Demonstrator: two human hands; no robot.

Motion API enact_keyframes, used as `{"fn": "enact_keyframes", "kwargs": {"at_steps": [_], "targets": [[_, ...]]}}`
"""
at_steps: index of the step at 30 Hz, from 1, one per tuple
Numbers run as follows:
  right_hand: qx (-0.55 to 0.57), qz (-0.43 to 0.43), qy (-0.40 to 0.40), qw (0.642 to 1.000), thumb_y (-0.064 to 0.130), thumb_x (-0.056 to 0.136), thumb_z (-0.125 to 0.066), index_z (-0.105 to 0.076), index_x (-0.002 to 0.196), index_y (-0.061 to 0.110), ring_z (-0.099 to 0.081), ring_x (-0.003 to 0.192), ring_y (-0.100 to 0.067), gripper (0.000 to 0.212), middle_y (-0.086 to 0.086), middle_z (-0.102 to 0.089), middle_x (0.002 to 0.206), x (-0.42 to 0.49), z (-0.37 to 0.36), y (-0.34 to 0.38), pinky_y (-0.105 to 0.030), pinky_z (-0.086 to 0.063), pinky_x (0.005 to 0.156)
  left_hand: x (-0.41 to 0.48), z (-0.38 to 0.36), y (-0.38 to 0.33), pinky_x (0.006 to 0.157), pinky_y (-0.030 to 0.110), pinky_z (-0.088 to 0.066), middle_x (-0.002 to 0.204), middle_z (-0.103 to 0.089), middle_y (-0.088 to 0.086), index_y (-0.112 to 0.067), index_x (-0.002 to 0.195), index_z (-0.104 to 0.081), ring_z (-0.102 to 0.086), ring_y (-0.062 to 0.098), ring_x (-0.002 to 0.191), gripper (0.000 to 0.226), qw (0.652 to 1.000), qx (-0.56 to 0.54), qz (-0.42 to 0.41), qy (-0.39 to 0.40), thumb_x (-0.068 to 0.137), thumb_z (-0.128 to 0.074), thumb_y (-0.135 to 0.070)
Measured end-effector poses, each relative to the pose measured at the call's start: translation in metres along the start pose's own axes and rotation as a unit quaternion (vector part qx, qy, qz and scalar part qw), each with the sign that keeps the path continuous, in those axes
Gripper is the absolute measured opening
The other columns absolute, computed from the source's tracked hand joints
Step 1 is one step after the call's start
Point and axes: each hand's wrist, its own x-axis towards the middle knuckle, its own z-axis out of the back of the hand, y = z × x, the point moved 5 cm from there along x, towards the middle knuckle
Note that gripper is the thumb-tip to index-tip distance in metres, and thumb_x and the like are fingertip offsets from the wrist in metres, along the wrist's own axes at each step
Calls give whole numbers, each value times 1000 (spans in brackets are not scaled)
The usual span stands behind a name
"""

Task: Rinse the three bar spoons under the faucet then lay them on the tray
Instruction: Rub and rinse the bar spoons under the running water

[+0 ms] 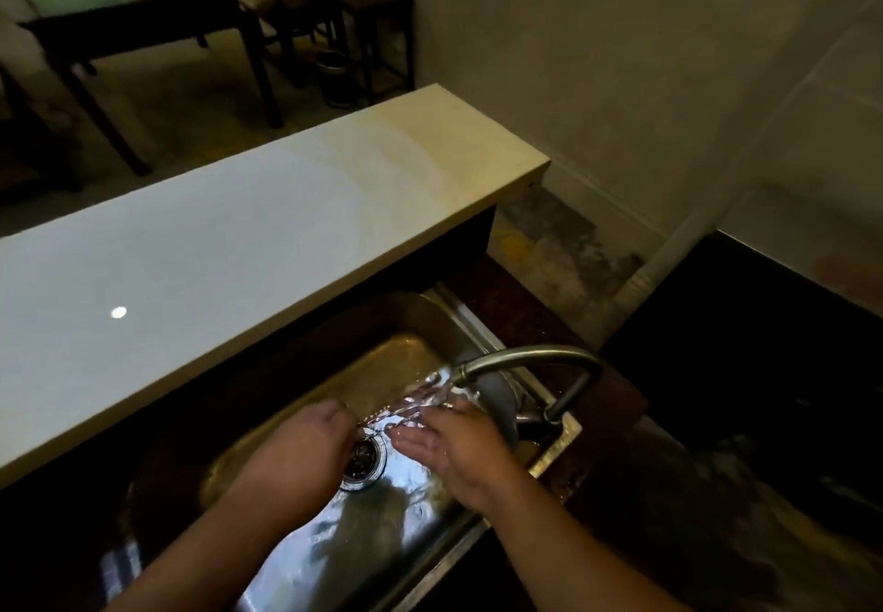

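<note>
Both hands are over the steel sink [306,425], under water running from the curved faucet [525,355]. My left hand [306,444] is closed around one end of a thin twisted bar spoon [387,415], which stretches right into the stream. My right hand [454,444] has its fingers spread flat, touching the spoon's other end in the water. I cannot tell whether more than one spoon is held. No tray is in view.
A long white raised counter [239,248] runs behind the sink. The drain strainer [363,461] lies between my hands. Dark countertop [669,492] surrounds the sink on the right. A dark table [143,28] and chairs stand beyond.
</note>
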Motion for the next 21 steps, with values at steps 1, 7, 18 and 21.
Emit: {"fn": "enact_keyframes", "kwargs": {"at_steps": [1,7,18,21], "targets": [[12,0,8,1000,3,102,-53,-58,128,4,-77,98,-37,26,-12,-81,107,1,-1,-1,-42,-63,84,1,1,0,85,30,-46,104,-63,-3,-26,109,-62,-61,17,99,23,1000,2,-2,5,104,-43,-39],[143,-32,35,989,20,98,-55,-58,125,6,-73,108,-44,31,-26,-73,122,5,-1,-1,-50,-60,90,-4,4,0,72,39,-51,86,-64,-4,-26,103,-51,-62,16,77,40,996,-77,15,35,101,-28,-59],[344,-56,-95,933,17,101,-37,-59,88,14,-34,47,-19,25,-1,-33,53,17,-25,9,-36,-40,65,-2,-7,-10,60,36,-41,65,-44,-6,-37,89,-35,-50,18,66,36,998,-44,46,25,97,-20,-68],[333,-32,-95,938,13,104,-40,-62,106,15,-34,42,-15,22,0,-39,55,16,-24,10,-34,-39,61,-4,-4,-8,63,36,-45,68,-50,-4,-32,89,-41,-56,18,69,42,997,-58,54,23,97,-20,-68]]}}
